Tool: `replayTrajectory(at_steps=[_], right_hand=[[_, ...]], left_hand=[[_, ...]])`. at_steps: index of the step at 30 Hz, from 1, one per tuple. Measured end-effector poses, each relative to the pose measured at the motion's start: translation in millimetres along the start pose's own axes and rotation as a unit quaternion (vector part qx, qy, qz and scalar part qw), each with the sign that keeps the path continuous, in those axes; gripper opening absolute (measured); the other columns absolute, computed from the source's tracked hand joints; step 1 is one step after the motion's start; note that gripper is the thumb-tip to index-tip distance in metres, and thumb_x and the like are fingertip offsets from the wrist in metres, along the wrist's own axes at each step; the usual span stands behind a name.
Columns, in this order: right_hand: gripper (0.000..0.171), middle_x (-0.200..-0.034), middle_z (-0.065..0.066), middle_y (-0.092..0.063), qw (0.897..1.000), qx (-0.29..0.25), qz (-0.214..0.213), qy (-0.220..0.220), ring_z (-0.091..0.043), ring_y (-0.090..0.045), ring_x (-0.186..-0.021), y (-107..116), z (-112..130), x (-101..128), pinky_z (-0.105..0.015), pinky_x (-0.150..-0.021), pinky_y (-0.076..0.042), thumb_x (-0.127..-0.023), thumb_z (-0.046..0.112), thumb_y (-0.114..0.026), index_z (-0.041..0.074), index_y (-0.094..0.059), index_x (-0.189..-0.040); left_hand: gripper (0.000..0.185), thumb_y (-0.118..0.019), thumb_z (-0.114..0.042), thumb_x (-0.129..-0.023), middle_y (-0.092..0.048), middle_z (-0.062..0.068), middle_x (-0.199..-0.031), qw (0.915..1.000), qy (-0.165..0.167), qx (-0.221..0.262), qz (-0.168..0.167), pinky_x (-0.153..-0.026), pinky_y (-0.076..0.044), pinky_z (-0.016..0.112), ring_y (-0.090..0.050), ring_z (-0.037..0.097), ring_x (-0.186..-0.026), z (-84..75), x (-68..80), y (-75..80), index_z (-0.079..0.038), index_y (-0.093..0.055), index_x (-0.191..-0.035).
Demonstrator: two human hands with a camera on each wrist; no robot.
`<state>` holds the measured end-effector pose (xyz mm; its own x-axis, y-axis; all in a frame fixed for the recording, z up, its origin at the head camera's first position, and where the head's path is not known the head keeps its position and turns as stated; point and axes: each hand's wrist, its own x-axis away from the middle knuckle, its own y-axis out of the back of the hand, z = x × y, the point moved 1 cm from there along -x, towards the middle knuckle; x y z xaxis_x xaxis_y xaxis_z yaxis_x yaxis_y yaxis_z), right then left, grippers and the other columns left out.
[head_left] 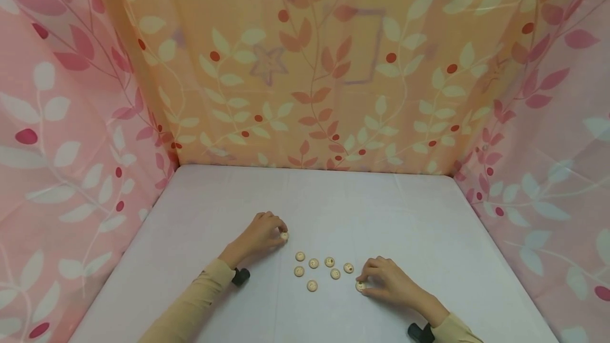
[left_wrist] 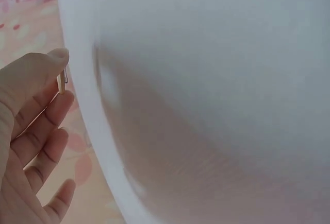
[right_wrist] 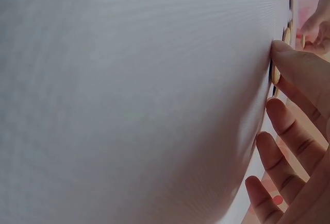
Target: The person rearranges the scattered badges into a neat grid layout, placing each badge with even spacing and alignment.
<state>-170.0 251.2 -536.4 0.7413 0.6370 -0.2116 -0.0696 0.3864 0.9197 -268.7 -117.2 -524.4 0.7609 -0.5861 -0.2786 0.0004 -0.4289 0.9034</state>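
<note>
Either side of the loose discs (head_left: 330, 262), left hand (head_left: 263, 233) pinches one disc (head_left: 284, 236), right hand (head_left: 389, 282) another disc (head_left: 360, 286), rim-held, perhaps keeping marked faces visible!

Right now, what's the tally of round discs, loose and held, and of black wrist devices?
Loose discs on the table: 7
Left-held disc, pinched by the left hand: 1
Right-held disc, pinched by the right hand: 1
Black wrist devices: 2
Total: 11
</note>
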Motion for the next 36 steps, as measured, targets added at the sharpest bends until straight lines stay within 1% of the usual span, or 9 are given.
replayTrajectory(at_steps=[5, 7, 14, 19, 27, 32, 36], right_hand=[[0.018, -0.095, 0.021, -0.054, 1.000, -0.002, 0.001, -0.004, 0.000, -0.047, -0.088, -1, -2, 0, -0.028, -0.073, -0.039, -0.075, 0.038, -0.074, 0.032, -0.066, -0.090], [0.018, -0.095, 0.022, -0.054, 1.000, -0.004, 0.002, -0.005, 0.000, -0.047, -0.088, -1, -2, 0, -0.028, -0.074, -0.040, -0.075, 0.038, -0.074, 0.033, -0.066, -0.090], [0.018, -0.095, 0.021, -0.055, 1.000, -0.010, 0.008, -0.008, 0.000, -0.047, -0.088, -2, -3, 0, -0.029, -0.074, -0.041, -0.075, 0.038, -0.074, 0.032, -0.066, -0.090], [0.018, -0.095, 0.021, -0.056, 1.000, -0.011, 0.004, -0.006, 0.000, -0.047, -0.087, -2, -2, 1, -0.028, -0.074, -0.040, -0.075, 0.038, -0.074, 0.032, -0.066, -0.091], [0.018, -0.095, 0.020, -0.056, 1.000, -0.005, -0.001, -0.001, 0.000, -0.046, -0.086, -1, -1, 1, -0.029, -0.073, -0.039, -0.075, 0.038, -0.074, 0.031, -0.066, -0.090], [0.018, -0.094, 0.020, -0.056, 1.000, -0.007, -0.002, -0.001, 0.000, -0.047, -0.086, -1, -2, 1, -0.029, -0.073, -0.039, -0.075, 0.038, -0.074, 0.032, -0.067, -0.090], [0.018, -0.095, 0.021, -0.055, 1.000, -0.009, -0.001, -0.002, 0.000, -0.046, -0.086, -2, -2, 2, -0.028, -0.073, -0.039, -0.075, 0.038, -0.074, 0.032, -0.066, -0.090]], left_hand=[[0.013, -0.072, -0.024, -0.079, -0.065, -0.007, -0.088, 0.9997, 0.022, 0.004, -0.012, -0.093, -0.035, 0.047, -0.048, 0.012, -0.083, 7.8, -7.4, -2.7, -0.018, -0.068, -0.090], [0.012, -0.072, -0.025, -0.079, -0.065, -0.007, -0.087, 0.9993, 0.034, 0.004, -0.012, -0.092, -0.036, 0.046, -0.048, 0.012, -0.082, 10.8, -10.3, -3.6, -0.018, -0.068, -0.089], [0.016, -0.073, -0.025, -0.077, -0.063, -0.008, -0.082, 0.9969, 0.077, 0.008, -0.012, -0.093, -0.036, 0.044, -0.048, 0.012, -0.081, 22.1, -20.6, -5.9, -0.017, -0.069, -0.090], [0.016, -0.073, -0.026, -0.077, -0.063, -0.007, -0.080, 0.9945, 0.103, 0.013, -0.017, -0.093, -0.035, 0.043, -0.048, 0.014, -0.080, 30.6, -29.1, -6.8, -0.016, -0.069, -0.089], [0.015, -0.072, -0.028, -0.079, -0.060, -0.007, -0.078, 0.9916, 0.127, 0.016, -0.018, -0.091, -0.035, 0.042, -0.048, 0.014, -0.077, 42.4, -41.5, -8.0, -0.016, -0.069, -0.088], [0.017, -0.072, -0.029, -0.080, -0.059, -0.003, -0.078, 0.9885, 0.145, 0.035, -0.022, -0.084, -0.037, 0.041, -0.048, 0.015, -0.076, 46.5, -47.0, -7.6, -0.015, -0.069, -0.090], [0.018, -0.072, -0.029, -0.080, -0.061, 0.000, -0.081, 0.9868, 0.151, 0.048, -0.032, -0.077, -0.039, 0.039, -0.049, 0.016, -0.075, 49.1, -51.6, -8.8, -0.014, -0.068, -0.091]])
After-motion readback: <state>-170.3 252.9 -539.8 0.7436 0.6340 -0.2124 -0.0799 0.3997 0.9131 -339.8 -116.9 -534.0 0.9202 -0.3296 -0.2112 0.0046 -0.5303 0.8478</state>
